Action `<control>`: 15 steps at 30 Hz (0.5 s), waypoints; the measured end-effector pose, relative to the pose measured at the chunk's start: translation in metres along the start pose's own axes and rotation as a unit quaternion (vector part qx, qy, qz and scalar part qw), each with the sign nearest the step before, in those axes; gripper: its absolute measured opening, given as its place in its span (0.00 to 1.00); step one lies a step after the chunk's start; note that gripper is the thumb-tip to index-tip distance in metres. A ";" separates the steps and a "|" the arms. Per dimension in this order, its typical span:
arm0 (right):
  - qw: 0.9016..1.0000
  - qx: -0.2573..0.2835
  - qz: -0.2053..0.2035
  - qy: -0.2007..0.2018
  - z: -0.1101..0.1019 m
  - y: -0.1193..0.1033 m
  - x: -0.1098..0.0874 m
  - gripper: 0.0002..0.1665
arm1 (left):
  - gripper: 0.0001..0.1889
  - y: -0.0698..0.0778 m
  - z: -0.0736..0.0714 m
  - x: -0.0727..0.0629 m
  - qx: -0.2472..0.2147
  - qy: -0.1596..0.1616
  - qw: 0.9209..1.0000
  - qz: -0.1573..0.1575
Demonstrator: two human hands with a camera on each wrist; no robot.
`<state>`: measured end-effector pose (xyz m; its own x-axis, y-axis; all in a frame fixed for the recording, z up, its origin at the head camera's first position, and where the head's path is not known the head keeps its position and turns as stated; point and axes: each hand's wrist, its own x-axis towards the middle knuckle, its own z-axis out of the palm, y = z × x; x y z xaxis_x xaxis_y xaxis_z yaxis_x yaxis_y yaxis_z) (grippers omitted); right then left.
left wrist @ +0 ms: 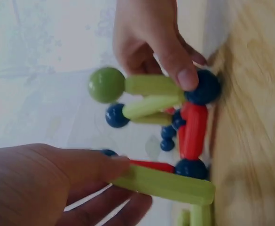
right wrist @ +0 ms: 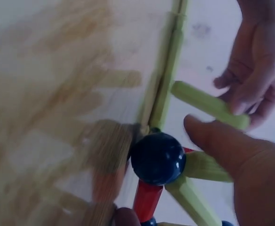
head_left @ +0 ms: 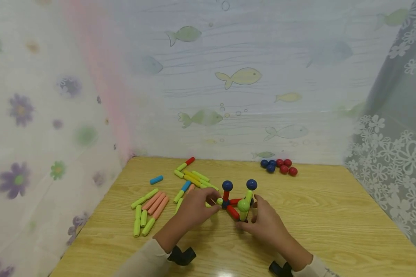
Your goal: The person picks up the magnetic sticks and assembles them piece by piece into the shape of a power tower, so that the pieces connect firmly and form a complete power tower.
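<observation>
My left hand (head_left: 195, 206) pinches a light green rod (left wrist: 170, 184) between thumb and fingers, beside a ball-and-stick structure. Red rods (head_left: 233, 212) and dark blue balls form the structure's low base. From it rise a red rod topped by a blue ball (head_left: 227, 186), a green rod topped by another blue ball (head_left: 251, 184), and a green rod with a green ball (head_left: 243, 205). My right hand (head_left: 268, 221) holds the structure's near corner, its thumb on the blue corner ball (left wrist: 203, 87). In the left wrist view, the pinched rod overlaps another base ball (left wrist: 192, 168).
Loose green rods (head_left: 137, 221) and salmon rods (head_left: 158, 206) lie at the left of the wooden table (head_left: 332, 215). Yellow rods (head_left: 192, 177) and a blue rod (head_left: 156, 179) are farther back. Blue balls (head_left: 270, 168) and red balls (head_left: 284, 169) cluster near the back curtain.
</observation>
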<state>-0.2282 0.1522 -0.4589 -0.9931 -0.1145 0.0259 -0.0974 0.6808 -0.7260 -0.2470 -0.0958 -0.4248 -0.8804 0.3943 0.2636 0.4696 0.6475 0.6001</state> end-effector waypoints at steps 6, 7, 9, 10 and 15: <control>1.000 -0.029 0.003 0.004 0.001 0.002 0.000 0.55 | 0.10 -0.010 0.007 0.003 -0.055 0.010 0.998 -0.034; 0.999 -0.033 0.002 0.004 0.001 0.003 0.000 0.51 | 0.10 -0.010 0.008 0.003 -0.062 0.015 0.998 -0.030; 0.999 -0.038 0.003 0.005 0.000 0.004 0.001 0.46 | 0.10 -0.008 0.009 0.002 -0.068 0.031 0.997 -0.014; 0.999 -0.042 0.002 0.005 0.000 0.005 0.001 0.45 | 0.10 -0.005 0.009 0.002 -0.067 0.041 0.997 -0.001; 0.999 -0.037 -0.002 0.004 -0.002 0.007 0.003 0.36 | 0.13 0.008 0.011 -0.001 0.034 0.099 0.990 0.093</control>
<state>-0.2316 0.1585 -0.4623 -0.9932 -0.1118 0.0336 -0.1051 0.7318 -0.6734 -0.2414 -0.0839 -0.4287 -0.7710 0.3791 0.5117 0.6218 0.6213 0.4768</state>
